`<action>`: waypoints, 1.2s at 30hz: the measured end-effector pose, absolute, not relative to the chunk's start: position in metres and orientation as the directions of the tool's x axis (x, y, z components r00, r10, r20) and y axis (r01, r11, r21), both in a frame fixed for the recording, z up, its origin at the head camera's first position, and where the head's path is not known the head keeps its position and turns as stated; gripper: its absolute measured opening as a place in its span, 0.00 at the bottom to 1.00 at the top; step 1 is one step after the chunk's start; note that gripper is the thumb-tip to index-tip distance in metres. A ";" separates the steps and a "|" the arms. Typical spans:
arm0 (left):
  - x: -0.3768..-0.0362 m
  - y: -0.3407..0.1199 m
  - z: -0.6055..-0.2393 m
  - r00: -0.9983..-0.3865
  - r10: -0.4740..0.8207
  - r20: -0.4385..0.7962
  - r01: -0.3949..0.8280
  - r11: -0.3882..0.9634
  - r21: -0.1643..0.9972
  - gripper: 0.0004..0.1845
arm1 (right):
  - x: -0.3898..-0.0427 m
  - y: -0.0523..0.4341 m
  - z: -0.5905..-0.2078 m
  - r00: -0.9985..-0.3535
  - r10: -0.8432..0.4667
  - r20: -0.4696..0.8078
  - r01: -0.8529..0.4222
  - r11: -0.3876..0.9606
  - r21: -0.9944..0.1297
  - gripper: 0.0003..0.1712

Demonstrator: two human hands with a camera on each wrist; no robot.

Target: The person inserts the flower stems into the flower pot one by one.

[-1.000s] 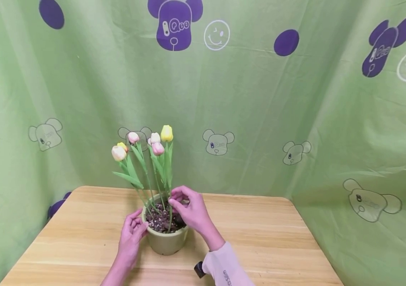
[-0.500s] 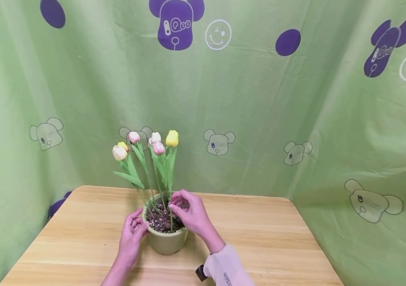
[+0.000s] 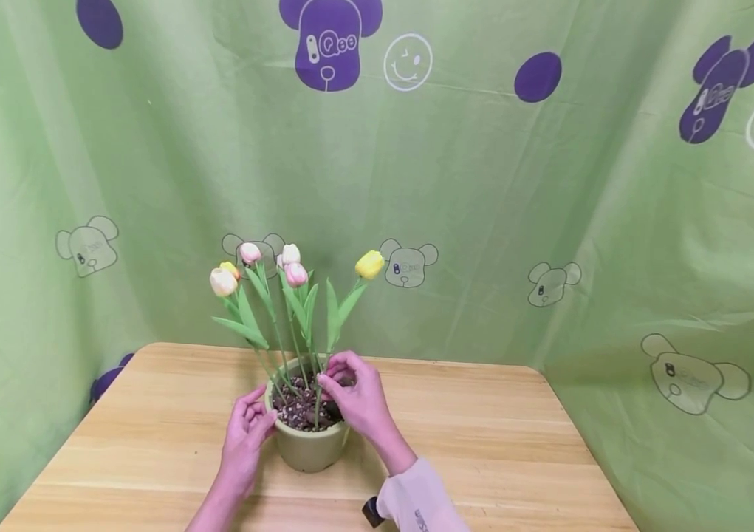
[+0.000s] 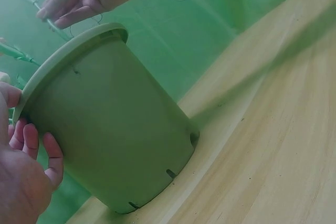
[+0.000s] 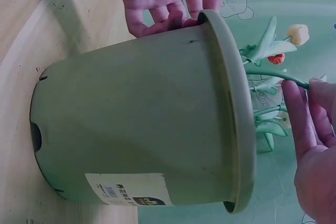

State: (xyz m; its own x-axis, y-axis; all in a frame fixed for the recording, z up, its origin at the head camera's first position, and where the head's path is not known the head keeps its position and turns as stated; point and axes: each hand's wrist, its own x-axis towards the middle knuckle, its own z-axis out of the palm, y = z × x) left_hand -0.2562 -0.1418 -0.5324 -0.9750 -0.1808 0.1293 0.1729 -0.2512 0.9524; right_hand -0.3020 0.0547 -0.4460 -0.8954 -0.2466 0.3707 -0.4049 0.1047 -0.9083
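A green plastic pot (image 3: 310, 447) filled with brown pebbles stands on the wooden table (image 3: 483, 443) and holds several artificial tulips (image 3: 264, 277). My right hand (image 3: 350, 388) pinches the stem of the yellow tulip (image 3: 369, 264) just above the pebbles; that tulip leans to the right. My left hand (image 3: 247, 428) holds the pot's left rim with curled fingers. In the left wrist view the pot (image 4: 110, 124) fills the frame, with the left hand's fingers (image 4: 31, 145) on its side. The right wrist view shows the pot (image 5: 142, 119) and the pinched stem (image 5: 278, 74).
A green curtain (image 3: 549, 207) printed with purple and grey bear figures hangs close behind and at both sides of the table. The table's bare wood stretches to the right of the pot. A white sticker (image 5: 126, 190) is on the pot's side.
The yellow tulip has tilted from upright among the others over to the right, its stem still pinched in my right hand. My left hand has stayed on the pot's rim.
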 end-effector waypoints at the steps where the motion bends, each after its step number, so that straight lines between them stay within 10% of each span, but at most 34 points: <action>1: -0.256 -0.142 -0.533 -0.975 -0.180 0.130 0.174 -0.253 0.952 0.31 | -0.301 0.054 -0.446 -0.893 -0.246 0.376 -0.411 0.108 -0.905 0.11; 20: -0.256 -0.143 -0.533 -0.974 -0.178 0.143 0.185 -0.249 0.951 0.31 | -0.305 0.050 -0.458 -0.697 -0.343 0.630 -0.715 0.265 -0.647 0.05; 36: -0.256 -0.143 -0.533 -0.974 -0.181 0.135 0.177 -0.237 0.955 0.31 | -0.309 0.055 -0.474 -0.730 -0.402 0.552 -0.658 0.197 -0.727 0.07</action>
